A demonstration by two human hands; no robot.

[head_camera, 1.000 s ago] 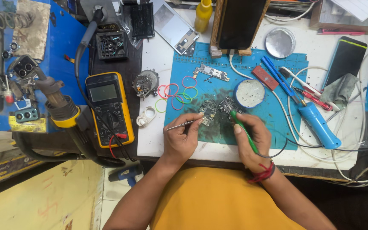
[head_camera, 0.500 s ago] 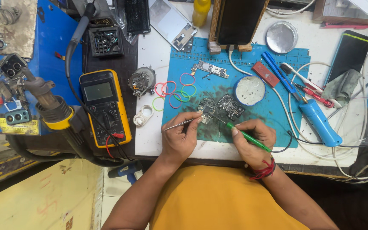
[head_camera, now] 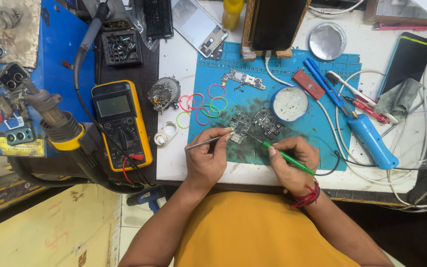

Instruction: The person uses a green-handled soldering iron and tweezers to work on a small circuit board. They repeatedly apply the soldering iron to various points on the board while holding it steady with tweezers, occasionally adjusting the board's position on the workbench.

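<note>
**Both hands on tools over the circuit boards**

Left hand point(head_camera: 206, 160): fingers pinched shut on metal tweezers point(head_camera: 204, 143), tips reaching right to the small circuit board point(head_camera: 239, 129). Right hand point(head_camera: 290, 163): fingers closed pen-style round a green-handled probe point(head_camera: 287, 158), its tip angled up-left to the same board. Both wrists rested on the near edge of the blue mat point(head_camera: 322, 143).

Boards counted three: the small one under the tools, a darker one point(head_camera: 268, 122) just beside it on the right, a long one point(head_camera: 243, 79) farther up the mat. Dark smudges spread across the mat under the work.

Room: bare white worktop point(head_camera: 174, 158) left of the mat's near corner; right side crowded by a blue-handled iron point(head_camera: 371, 141) and white cables point(head_camera: 411, 170). Round white tin point(head_camera: 289, 104) sat just beyond the boards. Coloured rubber bands point(head_camera: 203, 105), roughly seven, lay loose at the mat's left edge. One yellow multimeter point(head_camera: 122, 123) off the worktop to the left, a grey hot-air nozzle point(head_camera: 55, 121) beside it. Far edge: one round metal lid point(head_camera: 327, 40), one yellow bottle point(head_camera: 232, 12).
</note>
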